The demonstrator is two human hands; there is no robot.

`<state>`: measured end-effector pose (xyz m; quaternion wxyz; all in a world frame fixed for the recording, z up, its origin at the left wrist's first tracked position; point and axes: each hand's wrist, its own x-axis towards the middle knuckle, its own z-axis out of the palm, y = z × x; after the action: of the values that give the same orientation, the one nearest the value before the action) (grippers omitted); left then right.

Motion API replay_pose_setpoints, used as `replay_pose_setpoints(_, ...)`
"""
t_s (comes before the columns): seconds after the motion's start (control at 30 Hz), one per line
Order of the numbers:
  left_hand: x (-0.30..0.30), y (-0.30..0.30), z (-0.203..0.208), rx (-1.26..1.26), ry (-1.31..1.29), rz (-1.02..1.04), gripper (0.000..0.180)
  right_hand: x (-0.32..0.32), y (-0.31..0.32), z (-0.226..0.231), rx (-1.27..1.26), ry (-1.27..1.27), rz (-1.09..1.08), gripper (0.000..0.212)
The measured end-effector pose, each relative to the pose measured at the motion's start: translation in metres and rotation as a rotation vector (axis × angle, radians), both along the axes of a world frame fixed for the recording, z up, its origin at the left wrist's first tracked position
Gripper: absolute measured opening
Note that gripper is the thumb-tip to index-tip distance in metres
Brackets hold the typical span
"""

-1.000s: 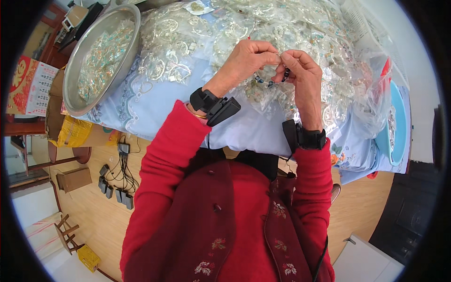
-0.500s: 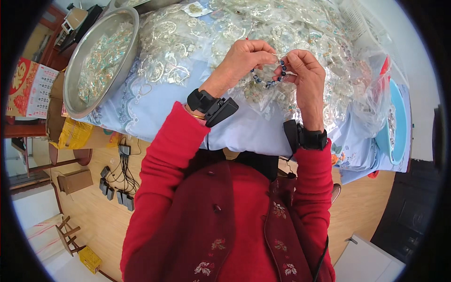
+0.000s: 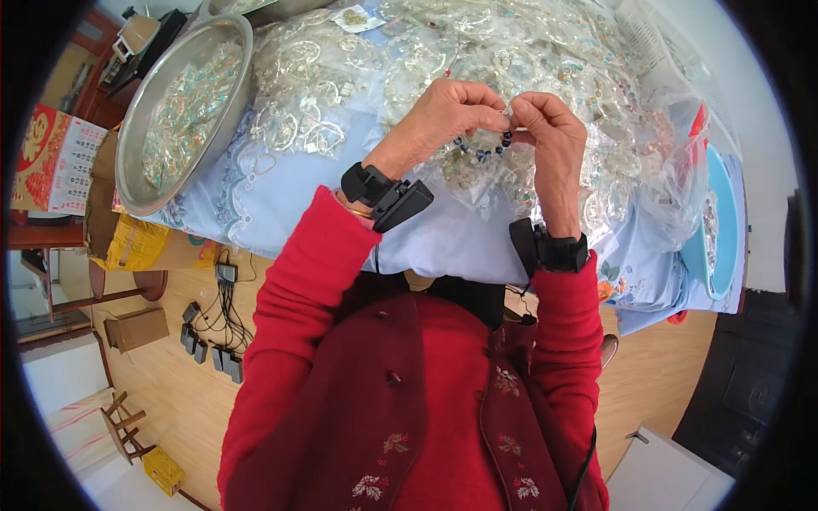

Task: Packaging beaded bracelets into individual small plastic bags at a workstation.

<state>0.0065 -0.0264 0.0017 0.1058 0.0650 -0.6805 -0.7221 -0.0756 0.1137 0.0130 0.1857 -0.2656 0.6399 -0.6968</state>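
Between my two hands hangs a beaded bracelet of dark blue and pale beads, its loop drooping below my fingertips. My left hand pinches it at the upper left, thumb against forefinger. At the other end, my right hand is closed on it with thumb and fingers pressed together. The fingertips almost meet, and the bit of bracelet between them is too small to make out. Under both hands lies a broad heap of small clear bags with silvery jewellery in them.
A metal basin of bagged colourful pieces stands at the left. On the right are a light blue basin, a crumpled clear plastic bag and a white plastic basket. A light blue cloth covers the table.
The bracelet has swung and its loop looks smaller and narrower. My hands have drawn closer together, the right one shifting slightly left.
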Motion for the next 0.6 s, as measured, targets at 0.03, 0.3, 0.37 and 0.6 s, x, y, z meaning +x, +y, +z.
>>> replay_pose_setpoints(0.03, -0.001, 0.0, -0.001, -0.002, 0.01, -0.012, 0.016, -0.001, -0.001, -0.002, -0.016, 0.023, -0.002, 0.014)
replay_pose_setpoints(0.3, -0.002, 0.002, 0.002, -0.027, 0.008, -0.078, 0.014, -0.003, -0.003, -0.012, -0.057, 0.049, -0.014, 0.013)
replay_pose_setpoints(0.37, -0.004, 0.002, 0.001, -0.015, -0.004, -0.079, 0.013, -0.005, -0.002, -0.014, -0.061, 0.054, -0.029, 0.014)
replay_pose_setpoints(0.6, -0.003, -0.001, 0.001, 0.026, 0.012, -0.054, 0.016, 0.0, 0.001, 0.0, -0.07, -0.074, 0.0, 0.019)
